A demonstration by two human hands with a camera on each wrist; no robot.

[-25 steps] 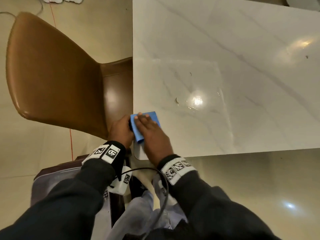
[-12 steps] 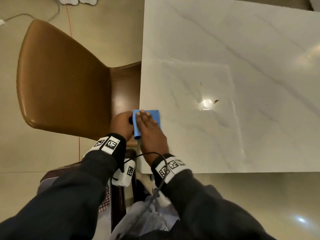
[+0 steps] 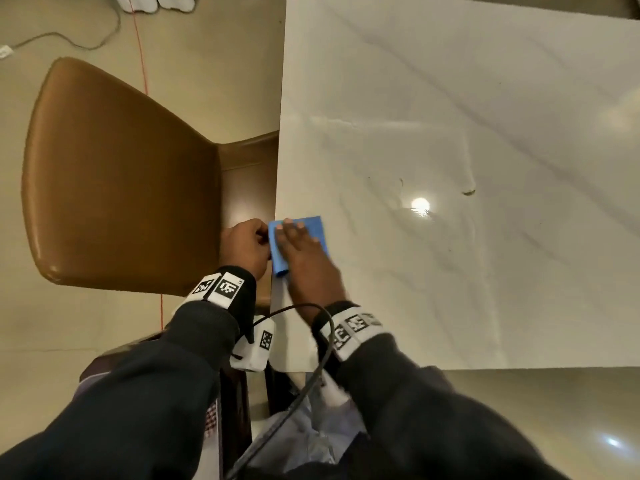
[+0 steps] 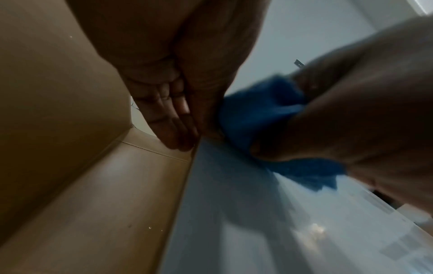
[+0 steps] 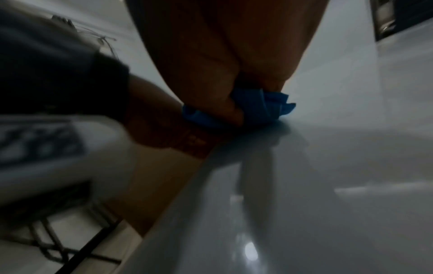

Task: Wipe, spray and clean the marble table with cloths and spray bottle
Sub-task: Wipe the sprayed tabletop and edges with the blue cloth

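Flat on marble table [image 3: 450,98], blue cloth [image 3: 311,226], long axis along left edge.

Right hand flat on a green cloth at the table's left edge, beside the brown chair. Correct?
Not quite: the cloth is blue, not green, as the head view shows. The rest stands: the right hand lies flat on it at the marble table's left edge, beside the brown chair.

A blue cloth [image 3: 313,227] is pressed flat under the right hand [image 3: 304,261] at the table [image 3: 450,98] edge. Just left of those fingers, the left hand [image 3: 247,245] is curled beside the chair [image 3: 117,181].
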